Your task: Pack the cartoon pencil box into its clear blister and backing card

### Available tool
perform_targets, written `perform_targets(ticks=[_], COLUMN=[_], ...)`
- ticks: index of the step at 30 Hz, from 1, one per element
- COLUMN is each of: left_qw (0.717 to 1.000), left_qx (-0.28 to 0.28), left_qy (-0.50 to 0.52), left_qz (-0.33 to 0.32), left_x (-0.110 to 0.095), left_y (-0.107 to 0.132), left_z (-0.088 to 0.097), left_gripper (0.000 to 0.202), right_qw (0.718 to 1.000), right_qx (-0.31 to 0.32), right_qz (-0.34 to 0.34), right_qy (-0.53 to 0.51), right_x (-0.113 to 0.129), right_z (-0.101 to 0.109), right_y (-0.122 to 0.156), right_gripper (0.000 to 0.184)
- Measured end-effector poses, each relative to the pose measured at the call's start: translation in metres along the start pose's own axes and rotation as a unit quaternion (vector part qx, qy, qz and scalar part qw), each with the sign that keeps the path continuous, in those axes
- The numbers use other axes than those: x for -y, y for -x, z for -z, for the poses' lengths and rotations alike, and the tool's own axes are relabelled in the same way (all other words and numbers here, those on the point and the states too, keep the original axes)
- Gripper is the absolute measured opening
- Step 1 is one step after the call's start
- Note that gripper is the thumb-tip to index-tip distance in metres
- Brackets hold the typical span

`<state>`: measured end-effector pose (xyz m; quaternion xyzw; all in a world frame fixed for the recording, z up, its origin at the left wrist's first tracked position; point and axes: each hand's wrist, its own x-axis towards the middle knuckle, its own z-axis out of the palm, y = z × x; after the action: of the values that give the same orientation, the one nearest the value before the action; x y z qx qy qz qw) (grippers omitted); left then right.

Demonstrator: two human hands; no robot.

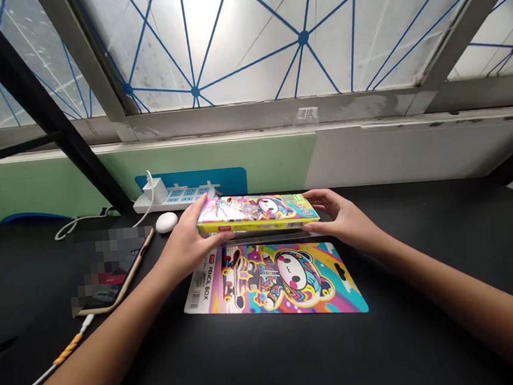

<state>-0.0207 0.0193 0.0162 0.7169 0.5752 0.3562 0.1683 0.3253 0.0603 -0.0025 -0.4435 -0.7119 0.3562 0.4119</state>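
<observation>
A colourful pencil box [258, 210] with a cartoon bear print and a yellow side is held between my two hands. My left hand [192, 234] grips its left end, thumb along the near edge. At the right end, my right hand [342, 218] closes on the corner with thumb and fingers. Flat on the desk just in front lies a printed backing card [282, 280] marked "PENCIL BOX", with a similar bear and a hang hole at its right. A strip of clear plastic [269, 238] shows under the box.
To the left, a phone [115, 271] with a blurred screen rests by a white cable [35, 382]. A white rounded case [166, 222] sits near a power strip [185, 194] with a plugged-in charger [155, 190]. Behind the black desk [444, 242] are a wall and window.
</observation>
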Motion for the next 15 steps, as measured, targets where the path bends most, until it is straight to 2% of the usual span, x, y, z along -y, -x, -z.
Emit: perform_targets(ticks=[4,9,12,15], left_qw=[0.999,0.995,0.993,0.991], left_qx=[0.05,0.087,0.092,0.102], left_qy=[-0.003,-0.05,-0.069,-0.089], left_qz=[0.006,0.016,0.02,0.018], left_x=[0.014,0.018,0.019,0.02], left_y=[0.006,0.006,0.006,0.005], left_z=[-0.007,-0.01,-0.011,-0.012], left_gripper=[0.085,0.088,0.089,0.085], right_qw=[0.999,0.996,0.988,0.969], right_qx=[0.006,0.022,0.034,0.041], right_qz=[-0.022,-0.025,-0.005,0.041], right_qy=[0.038,0.083,0.149,0.241], right_x=[-0.009,-0.009,-0.012,-0.017], right_z=[-0.007,-0.006,-0.005,-0.005], right_y=[0.009,0.016,0.017,0.018], right_gripper=[0.068,0.067,0.064,0.057])
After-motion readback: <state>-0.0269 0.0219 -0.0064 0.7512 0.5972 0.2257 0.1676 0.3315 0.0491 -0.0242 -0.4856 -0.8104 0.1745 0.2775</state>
